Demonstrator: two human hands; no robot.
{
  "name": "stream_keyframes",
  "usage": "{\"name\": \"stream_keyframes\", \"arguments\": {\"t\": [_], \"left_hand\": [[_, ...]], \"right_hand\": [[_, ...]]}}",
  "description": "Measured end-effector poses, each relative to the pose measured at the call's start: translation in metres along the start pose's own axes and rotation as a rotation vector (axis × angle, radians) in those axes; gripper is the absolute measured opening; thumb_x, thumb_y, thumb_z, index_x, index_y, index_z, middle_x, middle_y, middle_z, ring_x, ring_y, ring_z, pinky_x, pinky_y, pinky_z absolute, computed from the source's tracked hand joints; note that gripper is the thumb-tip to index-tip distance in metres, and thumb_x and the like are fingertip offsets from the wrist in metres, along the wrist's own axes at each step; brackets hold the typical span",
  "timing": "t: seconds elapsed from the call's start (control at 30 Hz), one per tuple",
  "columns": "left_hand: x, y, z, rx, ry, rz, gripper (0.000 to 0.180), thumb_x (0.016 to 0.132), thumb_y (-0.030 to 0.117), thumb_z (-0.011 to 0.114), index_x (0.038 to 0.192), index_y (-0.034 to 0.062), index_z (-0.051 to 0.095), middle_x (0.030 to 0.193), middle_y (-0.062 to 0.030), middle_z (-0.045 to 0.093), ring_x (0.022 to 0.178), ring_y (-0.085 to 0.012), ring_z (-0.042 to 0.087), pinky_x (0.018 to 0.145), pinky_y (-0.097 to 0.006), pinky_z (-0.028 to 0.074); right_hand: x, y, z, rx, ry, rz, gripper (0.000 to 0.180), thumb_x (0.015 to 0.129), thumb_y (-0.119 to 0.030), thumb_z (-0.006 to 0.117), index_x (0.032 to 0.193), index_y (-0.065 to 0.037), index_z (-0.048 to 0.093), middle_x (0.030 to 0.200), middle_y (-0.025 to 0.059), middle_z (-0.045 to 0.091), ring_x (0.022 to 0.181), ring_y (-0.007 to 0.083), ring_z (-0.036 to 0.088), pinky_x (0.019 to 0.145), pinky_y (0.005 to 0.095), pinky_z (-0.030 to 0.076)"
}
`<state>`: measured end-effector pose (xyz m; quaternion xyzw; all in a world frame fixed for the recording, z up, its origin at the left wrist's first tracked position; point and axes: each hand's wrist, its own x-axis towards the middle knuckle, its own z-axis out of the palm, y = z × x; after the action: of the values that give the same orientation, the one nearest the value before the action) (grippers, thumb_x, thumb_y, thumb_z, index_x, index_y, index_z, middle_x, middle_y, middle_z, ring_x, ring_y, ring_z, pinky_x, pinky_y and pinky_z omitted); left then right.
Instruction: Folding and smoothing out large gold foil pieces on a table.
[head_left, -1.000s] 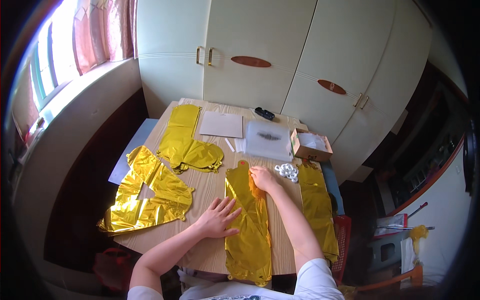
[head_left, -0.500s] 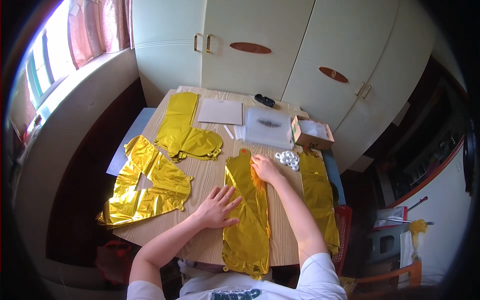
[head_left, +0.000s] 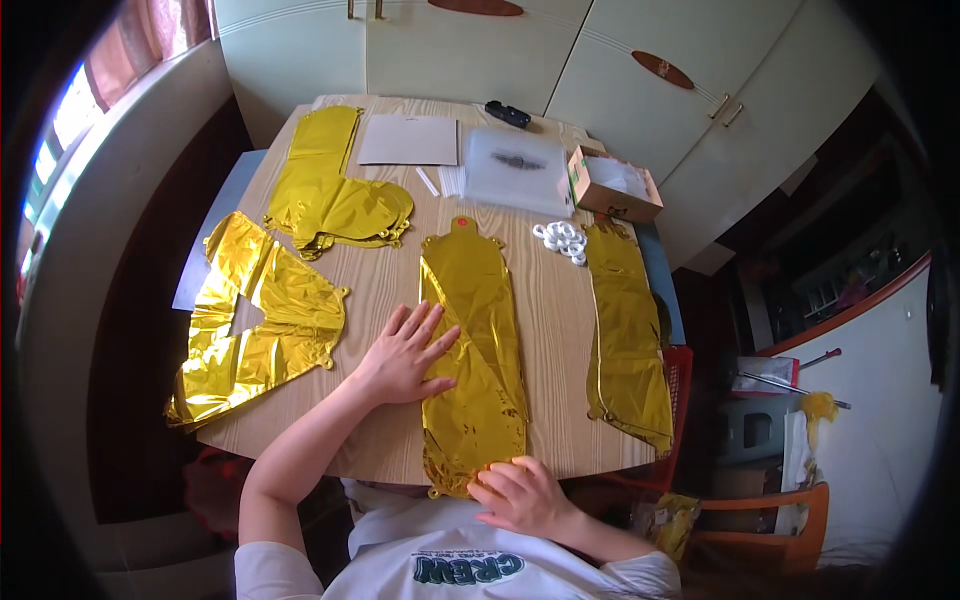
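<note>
A long, flat gold foil balloon (head_left: 470,290) lies in front of me, its narrow tab with a red dot at the far end. Fingers spread, my left hand (head_left: 405,357) rests flat across the balloon's left edge. My right hand (head_left: 525,495) is at the near end by the table edge, with bent fingers over the balloon's lower right corner. Its thumb is hidden from view. A crease runs slantwise down the foil.
Other flat gold balloons lie at left (head_left: 262,310), far left (head_left: 320,190) and right (head_left: 628,330). Behind are white rings (head_left: 562,240), a grey board (head_left: 408,140), clear plastic bags (head_left: 518,172), white strips (head_left: 452,182), an open box (head_left: 615,185) and a black object (head_left: 508,114).
My right hand has moved from the balloon's upper right edge down to its near end. My left hand stays flat on the foil. The view has tilted downward.
</note>
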<state>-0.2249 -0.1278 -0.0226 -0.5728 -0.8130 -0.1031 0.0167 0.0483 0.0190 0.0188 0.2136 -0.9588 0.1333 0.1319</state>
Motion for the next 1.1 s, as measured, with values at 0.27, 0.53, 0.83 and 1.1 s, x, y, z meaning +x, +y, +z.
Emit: {"name": "stream_keyframes", "arguments": {"t": [0.27, 0.53, 0.83, 1.1], "left_hand": [[0.001, -0.001, -0.002, 0.0, -0.019, -0.003, 0.081, 0.09, 0.064, 0.048, 0.151, 0.012, 0.035, 0.153, -0.0266, 0.03, 0.145, -0.0419, 0.024, 0.117, -0.057, 0.016], [0.0, -0.001, -0.002, 0.008, -0.036, -0.002, 0.081, 0.09, 0.066, 0.047, 0.151, 0.0145, 0.035, 0.154, -0.0243, 0.03, 0.145, -0.041, 0.023, 0.117, -0.057, 0.015], [0.0, 0.001, -0.005, 0.065, -0.051, -0.008, 0.082, 0.09, 0.068, 0.044, 0.152, 0.0151, 0.033, 0.156, -0.0231, 0.027, 0.146, -0.0441, 0.019, 0.118, -0.057, 0.014], [0.0, -0.008, 0.005, 0.046, -0.019, -0.229, 0.091, 0.091, 0.069, 0.043, 0.151, 0.0024, 0.029, 0.155, -0.0268, 0.026, 0.147, -0.0387, 0.019, 0.118, -0.056, 0.013]], "right_hand": [[-0.038, 0.003, 0.037, -0.153, 0.189, -0.008, 0.02, 0.084, -0.017, 0.064, 0.104, -0.013, 0.065, 0.108, 0.0014, 0.062, 0.106, 0.0165, 0.058, 0.09, 0.0339, 0.046], [-0.046, 0.016, 0.029, -0.106, 0.2, -0.008, 0.015, 0.085, -0.015, 0.064, 0.099, -0.013, 0.067, 0.106, 0.0, 0.065, 0.105, 0.0165, 0.061, 0.096, 0.0372, 0.048], [-0.04, 0.029, 0.022, 0.074, 0.182, 0.009, 0.014, 0.085, -0.016, 0.065, 0.098, -0.013, 0.069, 0.104, -0.0015, 0.068, 0.105, 0.0154, 0.063, 0.101, 0.0417, 0.047], [-0.043, 0.03, 0.025, 0.052, 0.196, 0.015, 0.013, 0.083, -0.016, 0.068, 0.096, -0.015, 0.071, 0.104, -0.0031, 0.069, 0.103, 0.0155, 0.064, 0.098, 0.0398, 0.049]]}}
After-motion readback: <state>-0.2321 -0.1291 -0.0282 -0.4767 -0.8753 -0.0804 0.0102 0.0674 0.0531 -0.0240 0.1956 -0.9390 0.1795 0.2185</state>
